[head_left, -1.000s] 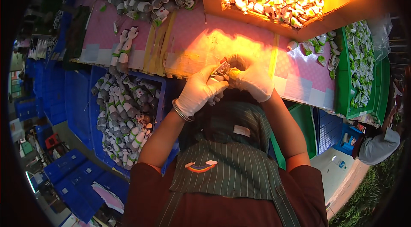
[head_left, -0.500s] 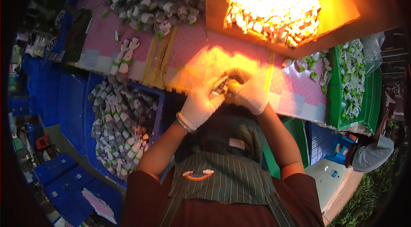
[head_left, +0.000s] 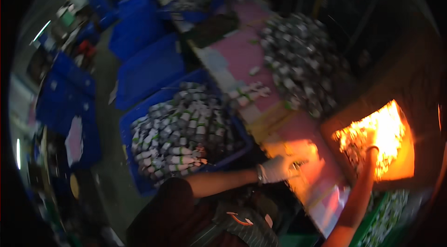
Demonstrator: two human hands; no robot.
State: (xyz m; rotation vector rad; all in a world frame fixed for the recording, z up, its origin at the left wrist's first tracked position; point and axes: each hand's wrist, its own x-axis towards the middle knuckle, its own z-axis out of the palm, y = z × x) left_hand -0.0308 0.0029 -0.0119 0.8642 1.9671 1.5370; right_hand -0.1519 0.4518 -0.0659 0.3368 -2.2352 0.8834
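L hand [head_left: 279,168] at table [head_left: 247,56] edge, R hand [head_left: 374,141] in lit box [head_left: 337,158]

Watching remotely, L to R. Blue bin [head_left: 127,137] sits against table's near edge, heaped w/ grey-and-white parts [head_left: 186,128]; prob. there for easy reach. A few similar pieces [head_left: 249,93] lie just in from that edge, apart from the rest. My L hand, gloved, is at the near edge; its fingers look closed on a small part [head_left: 298,165], prob. a fingertip hold b/c it's tiny. Blur hides detail.

Big pile [head_left: 302,60] of grey-and-white pieces lies toward table's far edge, I'd guess pushed back to free room. Box is R of it, open side up, prob. so a hand can dip in. R hand's inside, by small bright parts [head_left: 352,149]; glare swallows its fingers, can't tell if grasping or loose. Green crate [head_left: 361,235] w/ green-and-white bits [head_left: 386,214] is by table's R end.

Labels: rainbow patch [head_left: 238,218] on my apron [head_left: 235,232]; no brand or writing legible.
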